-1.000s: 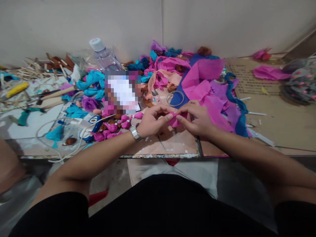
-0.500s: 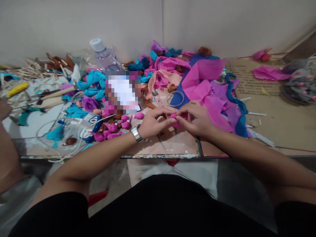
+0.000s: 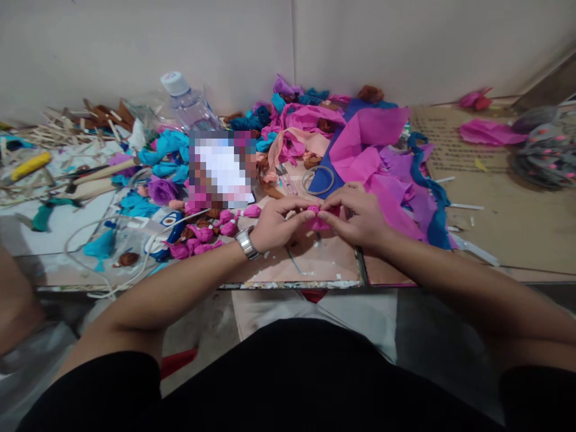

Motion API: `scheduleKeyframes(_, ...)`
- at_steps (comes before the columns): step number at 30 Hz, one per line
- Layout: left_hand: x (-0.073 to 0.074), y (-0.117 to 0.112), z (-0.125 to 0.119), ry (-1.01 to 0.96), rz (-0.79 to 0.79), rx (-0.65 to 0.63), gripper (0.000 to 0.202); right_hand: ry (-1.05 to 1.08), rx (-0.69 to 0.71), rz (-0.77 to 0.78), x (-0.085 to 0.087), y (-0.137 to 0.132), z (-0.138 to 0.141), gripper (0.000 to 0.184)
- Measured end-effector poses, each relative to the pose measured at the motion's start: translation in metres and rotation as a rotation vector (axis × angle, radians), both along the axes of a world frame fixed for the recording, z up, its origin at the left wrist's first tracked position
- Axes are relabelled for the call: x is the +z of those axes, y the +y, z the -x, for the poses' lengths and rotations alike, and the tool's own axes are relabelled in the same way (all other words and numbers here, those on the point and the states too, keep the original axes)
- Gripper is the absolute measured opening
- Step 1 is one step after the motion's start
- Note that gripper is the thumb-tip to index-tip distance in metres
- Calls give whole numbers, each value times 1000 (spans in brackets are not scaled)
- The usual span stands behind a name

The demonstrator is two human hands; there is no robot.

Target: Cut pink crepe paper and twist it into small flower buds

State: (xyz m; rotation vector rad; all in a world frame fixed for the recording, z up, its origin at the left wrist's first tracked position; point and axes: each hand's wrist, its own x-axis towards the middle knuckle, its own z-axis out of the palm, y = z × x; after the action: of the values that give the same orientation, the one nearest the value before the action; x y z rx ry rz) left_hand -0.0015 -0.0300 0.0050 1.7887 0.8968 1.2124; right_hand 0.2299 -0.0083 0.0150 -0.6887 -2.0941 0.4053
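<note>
Between my two hands is a small bunched piece of pink crepe paper (image 3: 320, 222), its upper part gathered into a little knob. My left hand (image 3: 279, 225), with a metal watch (image 3: 247, 242) at the wrist, pinches it from the left with thumb and fingers. From the right, my right hand (image 3: 357, 217) grips the same paper, thumb near the other thumb. Just beyond my fingers lie a ring of wire or tape (image 3: 318, 181) and a small pink-handled cutter (image 3: 287, 180). Several finished-looking pink paper buds (image 3: 202, 233) lie left of my left wrist.
Pink and purple crepe sheets (image 3: 371, 150) spread behind my right hand. A phone with a blurred screen (image 3: 225, 174), a plastic bottle (image 3: 191, 105), blue paper pieces and a white cable (image 3: 74, 231) fill the left. Cardboard (image 3: 508, 222) covers the right. Another person's arm (image 3: 15, 300) shows at far left.
My thumbs have shifted slightly on the pink paper, and the knob sits a little differently between them. The other person's arm at far left has moved lower. The view has shifted slightly.
</note>
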Motion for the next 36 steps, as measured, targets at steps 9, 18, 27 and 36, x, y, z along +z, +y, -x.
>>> scheduleKeyframes(9,-1,-2,1,77,-107,-64,28,33,17,-32,-2,4,0,26)
scheduleKeyframes(18,-2,-2,-1,87,-136,-120,30,55,42,-64,-4,7,1,35)
scheduleKeyframes(27,0,-2,-1,102,-77,-122,38,-42,78,-116,-5,6,-1,25)
scheduleKeyframes(36,-3,3,-2,-76,130,69,49,106,4,-85,-2,7,-4,26)
